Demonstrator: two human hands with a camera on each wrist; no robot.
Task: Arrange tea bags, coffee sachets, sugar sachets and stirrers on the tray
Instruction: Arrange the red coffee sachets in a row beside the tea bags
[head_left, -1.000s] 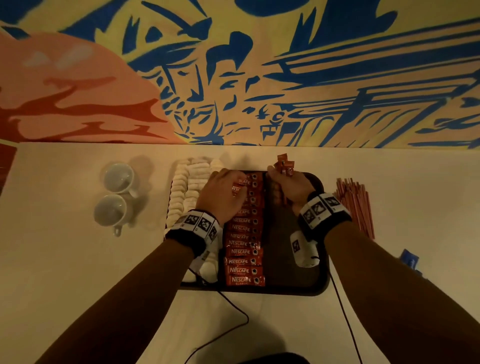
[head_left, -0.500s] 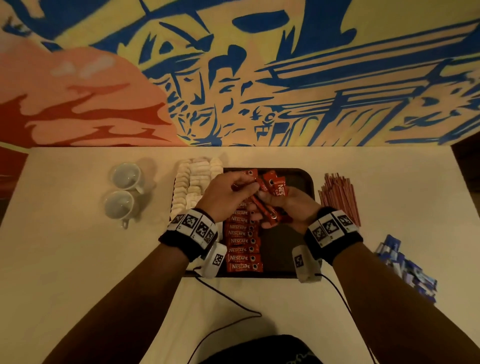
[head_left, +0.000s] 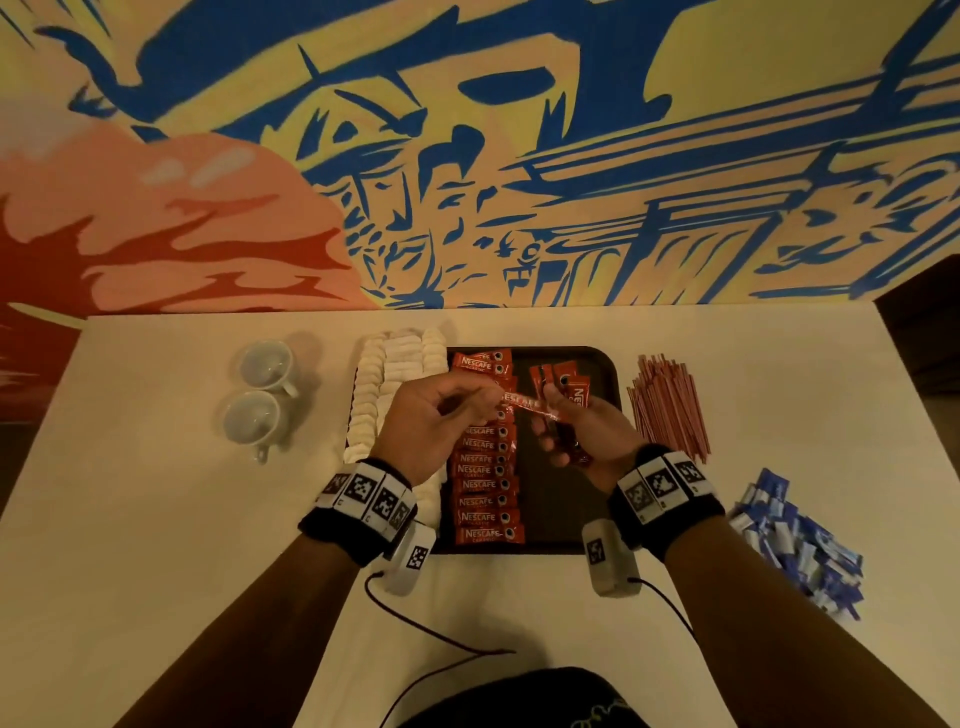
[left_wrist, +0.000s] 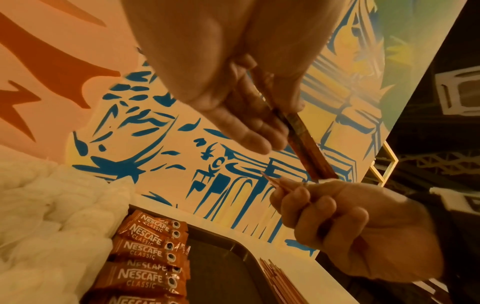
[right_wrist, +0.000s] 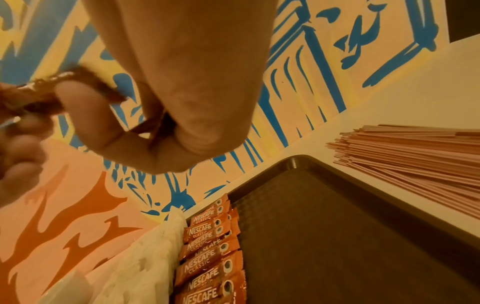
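Dark tray (head_left: 605, 364) sits mid-table (head_left: 156, 519), against the wall-side edge; everything placed rel. to it. L hand (head_left: 431, 421) hovers over tray's left-centre, thumb + fingertips pinching one end of a single red sachet (head_left: 527, 404), which runs roughly level across to the R hand (head_left: 587, 441). L wrist view: sachet (left_wrist: 303, 142) is seen edge-on, clamped between thumb and forefinger, other fingers (left_wrist: 249, 135) loosely straight beside it. R hand is above tray's centre-right, fingers curled round a bunch (head_left: 563, 395) of red sachets fanned up toward the wall; whether it also grips the single sachet's near end, can't tell, though that end touches its fingers. R wrist view is blurred, shows only curled fingers (right_wrist: 109, 131) w/ red foil between them. On tray: a column of coffee sachets (head_left: 485, 467), overlapping, labels up, running far edge to near edge, left of centre. White bags (head_left: 400, 358) stacked in rows along tray's left side, spilling over its left rim. Tray's right half shows bare dark surface. Stirrers (head_left: 667, 405) lie in a bundle on table just right of tray. Blue sachets (head_left: 795, 545) in a loose heap further right, toward tray's near corner, apart from it. Two cups (head_left: 257, 395) well left of tray, side by side, handles toward the tray. Cables (head_left: 441, 639) from wrist units trail on table near side of tray.
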